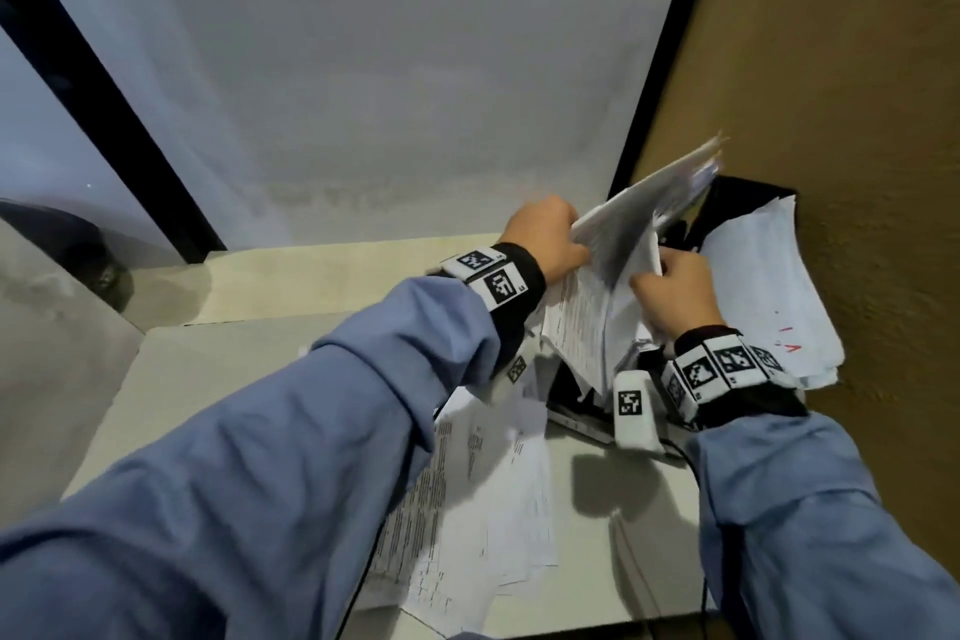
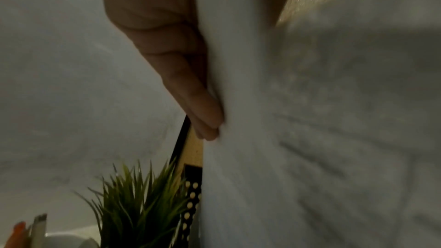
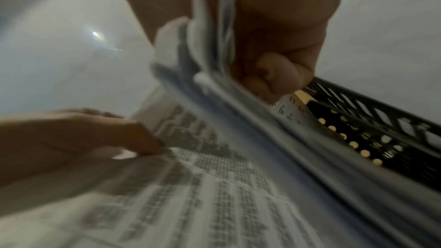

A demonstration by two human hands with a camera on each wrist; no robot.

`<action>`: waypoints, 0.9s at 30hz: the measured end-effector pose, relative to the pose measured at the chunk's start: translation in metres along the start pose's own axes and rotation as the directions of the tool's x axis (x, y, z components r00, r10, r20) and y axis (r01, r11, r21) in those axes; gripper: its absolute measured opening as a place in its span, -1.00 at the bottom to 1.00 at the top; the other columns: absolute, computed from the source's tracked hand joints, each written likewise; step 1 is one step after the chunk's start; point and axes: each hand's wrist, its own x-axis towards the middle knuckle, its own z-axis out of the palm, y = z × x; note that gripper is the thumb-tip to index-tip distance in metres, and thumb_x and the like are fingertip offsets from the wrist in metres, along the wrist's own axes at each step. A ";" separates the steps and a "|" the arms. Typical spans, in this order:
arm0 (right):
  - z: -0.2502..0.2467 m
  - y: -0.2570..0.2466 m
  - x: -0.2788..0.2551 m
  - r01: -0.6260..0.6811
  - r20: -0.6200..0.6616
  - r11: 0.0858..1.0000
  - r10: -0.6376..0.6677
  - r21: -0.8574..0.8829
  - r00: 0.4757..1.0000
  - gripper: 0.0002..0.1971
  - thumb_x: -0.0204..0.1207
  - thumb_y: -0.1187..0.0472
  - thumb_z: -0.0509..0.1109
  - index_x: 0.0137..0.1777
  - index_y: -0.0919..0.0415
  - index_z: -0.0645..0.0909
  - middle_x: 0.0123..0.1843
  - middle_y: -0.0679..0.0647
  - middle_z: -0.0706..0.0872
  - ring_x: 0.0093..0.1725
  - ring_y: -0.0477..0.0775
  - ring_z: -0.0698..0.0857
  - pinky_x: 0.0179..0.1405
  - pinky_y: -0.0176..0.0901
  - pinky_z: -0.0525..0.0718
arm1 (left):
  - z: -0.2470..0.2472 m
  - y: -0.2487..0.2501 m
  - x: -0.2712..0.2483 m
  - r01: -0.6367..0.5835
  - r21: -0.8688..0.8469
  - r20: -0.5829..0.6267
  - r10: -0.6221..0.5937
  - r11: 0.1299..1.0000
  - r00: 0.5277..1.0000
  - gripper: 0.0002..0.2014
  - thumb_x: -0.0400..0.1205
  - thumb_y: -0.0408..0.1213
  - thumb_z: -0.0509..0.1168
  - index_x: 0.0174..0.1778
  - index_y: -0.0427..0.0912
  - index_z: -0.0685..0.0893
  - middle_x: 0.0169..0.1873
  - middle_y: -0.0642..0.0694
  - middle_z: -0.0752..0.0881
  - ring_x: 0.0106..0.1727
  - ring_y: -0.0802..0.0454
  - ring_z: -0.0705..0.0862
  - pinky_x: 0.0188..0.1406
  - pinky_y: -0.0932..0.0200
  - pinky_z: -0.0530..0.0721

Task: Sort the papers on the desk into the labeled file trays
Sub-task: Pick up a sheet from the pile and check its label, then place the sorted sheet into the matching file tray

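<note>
Desk (image 1: pixel 218 379) largely hidden by sleeves; both hands clutching blurred papers (image 1: pixel 613 244), left (image 1: pixel 545 237), right (image 1: pixel 670 291), tray (image 1: pixel 737 203) half-covered.

Pale desk (image 1: pixel 249 379) w/ loose papers (image 1: pixel 483 499) & black tray (image 1: pixel 571 395).

Office desk corner, black file tray (image 3: pixel 372 129), printed papers (image 1: pixel 483 499), potted plant (image 2: pixel 140 205)

Ahead of me at twelve o'clock a pale frosted panel (image 1: pixel 363 68) rises between black frame bars (image 1: pixel 104 83). At three o'clock stands a tan textured wall (image 1: pixel 857 94), dimly lit. The light-coloured desk (image 1: pixel 270 286) runs from nine o'clock toward me, with a green spiky plant (image 2: pixel 138 205) on it.
</note>
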 end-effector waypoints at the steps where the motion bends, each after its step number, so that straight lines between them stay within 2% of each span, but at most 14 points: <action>1: -0.002 -0.003 0.001 0.011 0.007 1.000 -0.011 -0.010 1.000 -0.72 0.38 0.42 0.25 -0.44 0.03 0.52 -0.48 0.01 0.56 -0.37 0.15 0.55 -0.35 -0.21 0.43 | 0.008 0.003 0.006 0.003 0.009 0.020 -0.003 1.000 1.000 -0.78 0.52 -0.31 0.33 0.00 -0.34 0.73 -0.13 -0.31 0.75 -0.03 -0.25 0.71 -0.13 0.09 0.61; 4: 0.000 -0.005 0.006 0.010 0.010 0.989 -0.008 -0.146 1.000 -0.84 0.37 0.38 0.28 -0.20 0.19 0.68 -0.35 0.12 0.65 -0.22 0.21 0.60 -0.23 -0.14 0.46 | 0.031 0.007 0.019 0.016 0.032 0.074 -0.019 0.999 0.997 -0.79 0.55 -0.35 0.30 0.02 -0.38 0.71 -0.02 -0.35 0.74 0.05 -0.26 0.70 -0.09 0.09 0.58; 7: 0.014 0.008 0.010 -0.067 0.014 0.951 0.075 -0.301 0.997 -0.77 0.41 0.26 0.33 0.01 0.34 0.67 -0.09 0.28 0.73 -0.09 0.30 0.67 -0.19 -0.14 0.48 | 0.059 0.003 0.029 0.083 0.001 0.139 -0.083 0.997 0.987 -0.82 0.58 -0.39 0.26 -0.02 -0.38 0.71 -0.03 -0.33 0.75 0.03 -0.25 0.71 -0.10 0.08 0.61; 9: 0.029 0.021 0.008 -0.129 0.062 0.913 0.165 -0.387 0.984 -0.69 0.43 0.22 0.33 0.11 0.37 0.64 0.07 0.35 0.73 0.04 0.34 0.70 -0.15 -0.14 0.52 | 0.077 -0.004 0.031 0.132 -0.035 0.197 -0.123 0.991 0.973 -0.80 0.59 -0.36 0.28 0.05 -0.34 0.71 -0.01 -0.30 0.75 0.03 -0.23 0.72 -0.17 0.12 0.58; 12: 0.045 0.036 0.000 -0.196 0.115 0.903 0.257 -0.383 0.960 -0.65 0.44 0.21 0.29 0.19 0.36 0.60 0.14 0.34 0.71 0.10 0.34 0.70 -0.04 -0.06 0.61 | 0.096 -0.015 0.028 0.182 -0.084 0.286 -0.152 0.980 0.946 -0.77 0.59 -0.35 0.28 0.12 -0.32 0.69 0.05 -0.30 0.74 0.07 -0.23 0.70 -0.17 0.16 0.51; 14: 0.051 0.039 -0.002 -0.200 0.104 0.911 0.252 -0.360 0.962 -0.64 0.44 0.22 0.28 0.22 0.33 0.59 0.15 0.34 0.70 0.11 0.34 0.69 -0.01 -0.04 0.62 | 0.100 -0.022 0.025 0.186 -0.118 0.290 -0.145 0.976 0.946 -0.78 0.62 -0.30 0.25 0.11 -0.32 0.67 0.05 -0.31 0.72 0.09 -0.25 0.68 -0.16 0.17 0.48; 17: 0.051 0.033 -0.001 -0.146 0.087 0.932 0.185 -0.333 0.979 -0.65 0.46 0.15 0.29 0.18 0.32 0.59 0.10 0.32 0.72 0.06 0.33 0.70 -0.07 -0.07 0.60 | 0.095 -0.030 0.016 0.179 -0.231 0.244 -0.121 0.956 0.962 -0.68 0.68 -0.10 0.19 0.15 -0.26 0.66 0.03 -0.27 0.73 0.06 -0.21 0.68 -0.11 0.12 0.56; 19: 0.047 0.024 -0.004 -0.085 0.056 0.953 0.106 -0.292 0.993 -0.65 0.48 0.06 0.31 0.15 0.28 0.61 0.02 0.27 0.74 0.01 0.28 0.71 -0.10 -0.13 0.58 | 0.084 -0.040 0.006 0.213 -0.409 0.186 -0.147 0.887 0.971 -0.63 0.69 0.00 0.15 0.17 -0.20 0.65 0.01 -0.24 0.73 -0.01 -0.15 0.70 -0.04 0.00 0.67; 20: 0.045 0.018 -0.009 -0.037 0.031 0.963 0.047 -0.267 0.998 -0.65 0.50 0.04 0.31 0.16 0.26 0.62 -0.04 0.24 0.75 -0.03 0.25 0.71 -0.10 -0.15 0.58 | 0.078 -0.050 -0.001 0.225 -0.503 0.151 -0.172 0.835 0.973 -0.64 0.70 -0.01 0.14 0.14 -0.21 0.64 0.00 -0.24 0.73 -0.05 -0.13 0.71 -0.06 0.00 0.70; 22: 0.043 0.004 -0.026 0.077 -0.003 0.988 -0.078 -0.132 0.997 -0.61 0.55 0.08 0.30 0.31 0.24 0.58 -0.22 0.15 0.71 -0.15 0.10 0.68 -0.06 -0.14 0.60 | 0.069 -0.082 -0.017 0.244 -0.621 0.075 -0.253 0.745 0.965 -0.73 0.71 -0.14 0.15 0.08 -0.25 0.65 -0.01 -0.24 0.74 -0.15 -0.05 0.71 -0.24 0.13 0.73; 23: 0.045 -0.004 -0.038 0.140 -0.002 0.989 -0.141 -0.051 0.990 -0.59 0.56 0.12 0.31 0.38 0.24 0.55 -0.28 0.10 0.69 -0.22 0.02 0.65 -0.04 -0.15 0.61 | 0.067 -0.102 -0.027 0.271 -0.635 0.048 -0.313 0.723 0.949 -0.78 0.70 -0.21 0.17 0.05 -0.25 0.65 -0.03 -0.25 0.75 -0.19 -0.04 0.72 -0.32 0.17 0.72; 24: 0.049 -0.010 -0.051 0.207 0.018 0.978 -0.207 -0.004 0.978 -0.61 0.56 0.17 0.32 0.38 0.23 0.57 -0.29 0.09 0.69 -0.25 0.00 0.63 -0.05 -0.16 0.62 | 0.067 -0.125 -0.040 0.316 -0.618 0.023 -0.384 0.720 0.923 -0.83 0.68 -0.27 0.18 0.00 -0.24 0.65 -0.05 -0.26 0.76 -0.21 -0.06 0.73 -0.32 0.12 0.74; 26: 0.064 -0.012 -0.076 0.302 0.119 0.953 -0.303 0.021 0.946 -0.72 0.55 0.23 0.35 0.24 0.22 0.68 -0.18 0.14 0.76 -0.20 0.05 0.68 -0.07 -0.21 0.63 | 0.070 -0.172 -0.066 0.462 -0.462 -0.017 -0.528 0.757 0.849 -0.87 0.62 -0.34 0.21 -0.06 -0.23 0.66 -0.05 -0.28 0.77 -0.11 -0.15 0.75 -0.05 0.05 0.74; 27: 0.076 -0.007 -0.087 0.307 0.200 0.952 -0.305 0.022 0.931 -0.75 0.54 0.24 0.35 0.17 0.23 0.72 -0.12 0.15 0.80 -0.15 0.05 0.70 -0.04 -0.24 0.64 | 0.073 -0.194 -0.081 0.553 -0.345 -0.023 -0.595 0.759 0.803 -0.87 0.60 -0.35 0.22 -0.03 -0.23 0.66 -0.01 -0.26 0.76 -0.01 -0.17 0.73 0.06 0.08 0.67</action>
